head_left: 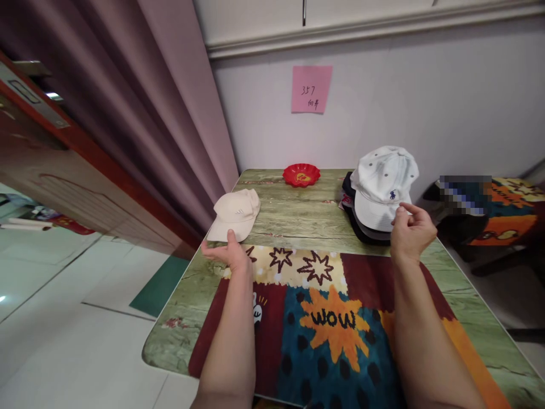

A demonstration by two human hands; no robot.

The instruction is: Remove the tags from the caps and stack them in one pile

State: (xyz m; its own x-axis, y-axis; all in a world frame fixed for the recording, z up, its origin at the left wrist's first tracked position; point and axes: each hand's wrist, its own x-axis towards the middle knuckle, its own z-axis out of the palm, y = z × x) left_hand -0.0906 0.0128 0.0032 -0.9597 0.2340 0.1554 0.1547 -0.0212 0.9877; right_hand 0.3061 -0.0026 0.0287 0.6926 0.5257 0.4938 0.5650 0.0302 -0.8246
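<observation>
A cream baseball cap (237, 208) with a small emblem lies at the table's left side, its brim toward me. My left hand (226, 250) is at that brim, thumb on top and fingers beneath it. On the right, a white baseball cap (386, 176) with a dark blue horse-rider emblem rests on top of a stack of darker caps (361, 232). My right hand (413, 232) is closed at the right edge of the white cap's brim, thumb and index finger pinched there. The lower caps are mostly hidden.
A red scalloped dish (301, 175) stands near the table's back edge. A colourful mat (315, 341) covers the front of the wood-patterned table (170, 335). A pink note (311, 90) is on the wall. A curtain (170, 85) and door (97, 165) flank the left; a patterned stool-like item (511, 218) stands right.
</observation>
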